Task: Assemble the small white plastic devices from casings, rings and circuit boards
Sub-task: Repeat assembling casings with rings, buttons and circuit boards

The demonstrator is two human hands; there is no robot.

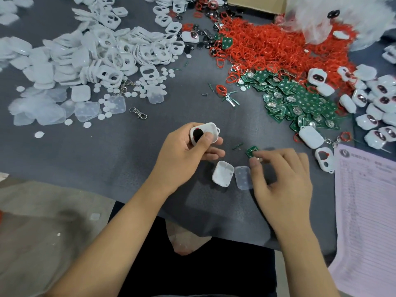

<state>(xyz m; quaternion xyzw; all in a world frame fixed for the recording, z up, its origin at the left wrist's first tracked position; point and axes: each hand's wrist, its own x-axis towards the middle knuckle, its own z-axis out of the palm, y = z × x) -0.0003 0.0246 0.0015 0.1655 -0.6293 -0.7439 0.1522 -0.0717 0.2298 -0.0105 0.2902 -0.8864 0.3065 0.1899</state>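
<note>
My left hand (pixel 184 153) grips a white casing (pixel 209 131) with a black button and a red ring in its opening, the thumb pressed on its face. My right hand (pixel 280 174) pinches a small green circuit board (pixel 251 151) between thumb and fingertips, just above the grey table. Between the hands lie a white casing back (pixel 222 173) and a clear plastic insert (pixel 243 176), flat on the table.
White casing fronts (pixel 111 52) and clear inserts (pixel 53 108) are heaped at the left. Red rings (pixel 274 48) pile at the back, green boards (pixel 300 101) right of centre, finished devices (pixel 377 103) at the far right. A printed sheet (pixel 368 211) lies at the right edge.
</note>
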